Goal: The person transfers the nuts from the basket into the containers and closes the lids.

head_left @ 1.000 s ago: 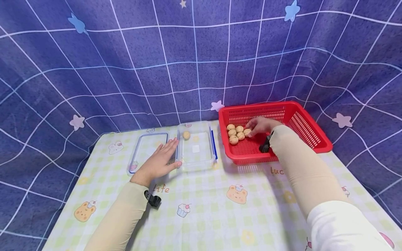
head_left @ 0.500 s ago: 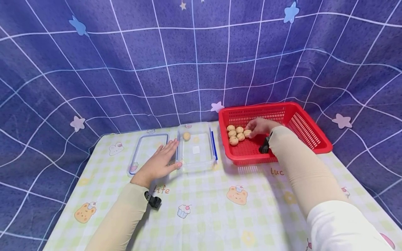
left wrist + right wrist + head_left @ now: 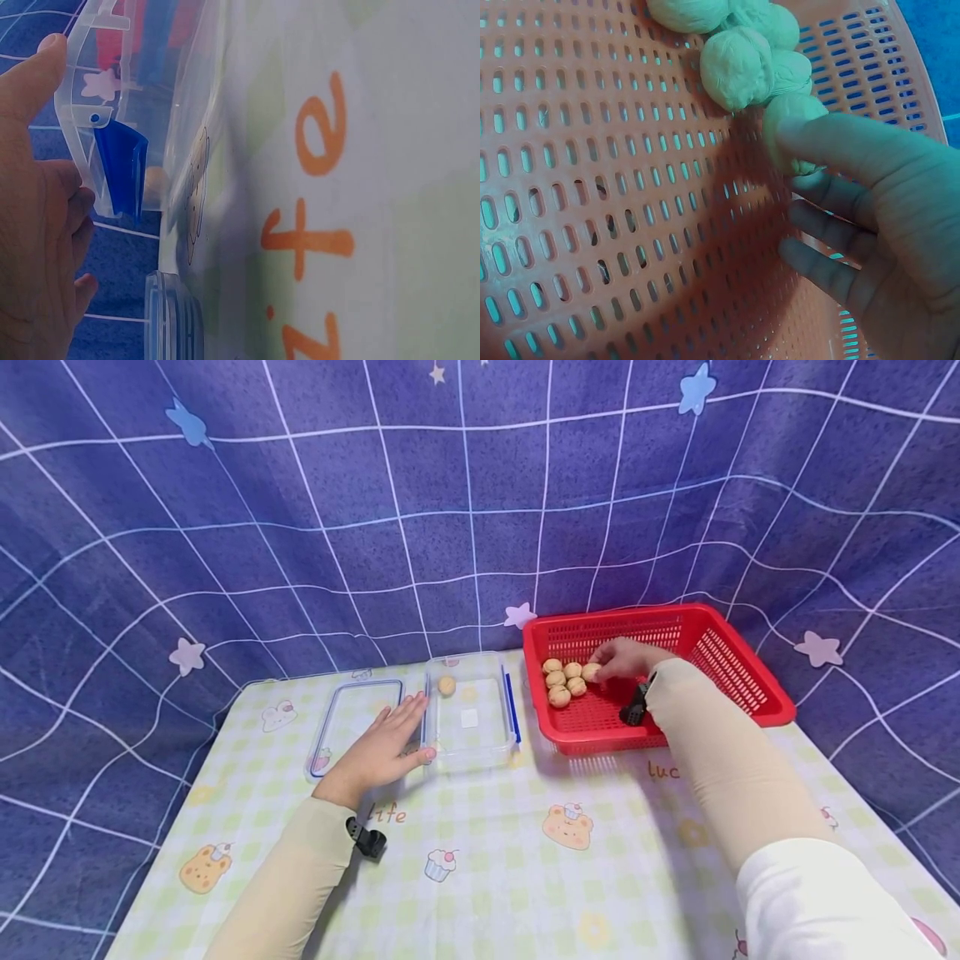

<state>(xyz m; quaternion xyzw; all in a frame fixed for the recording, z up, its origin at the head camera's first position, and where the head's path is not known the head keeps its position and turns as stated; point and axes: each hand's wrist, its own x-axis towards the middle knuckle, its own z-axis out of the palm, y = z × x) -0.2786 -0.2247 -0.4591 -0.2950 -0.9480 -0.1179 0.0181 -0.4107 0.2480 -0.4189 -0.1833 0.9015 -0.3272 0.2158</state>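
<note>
Inside the red basket [image 3: 558,727], my right hand [image 3: 624,660] pinches a walnut [image 3: 791,135] between thumb and index finger, its other fingers spread loosely. Several more walnuts [image 3: 558,696] sit close together at the basket's left side. My left hand [image 3: 378,747] is held with fingers straight against the left rim of a clear plastic container [image 3: 468,747]. One walnut [image 3: 446,686] lies in that container, near its back left corner. The left wrist view shows the thumb at the rim and a blue latch [image 3: 124,169] hanging from the container's side.
A clear lid [image 3: 322,747] with a blue seal lies flat left of the container, partly behind my left hand. Another blue latch [image 3: 512,706] sticks out on the container's right side. The patterned tablecloth [image 3: 487,885] ends at a blue curtain [image 3: 480,552] behind.
My right hand has lifted very slightly with the walnut in its fingertips. The left hand and the container stay where they were.
</note>
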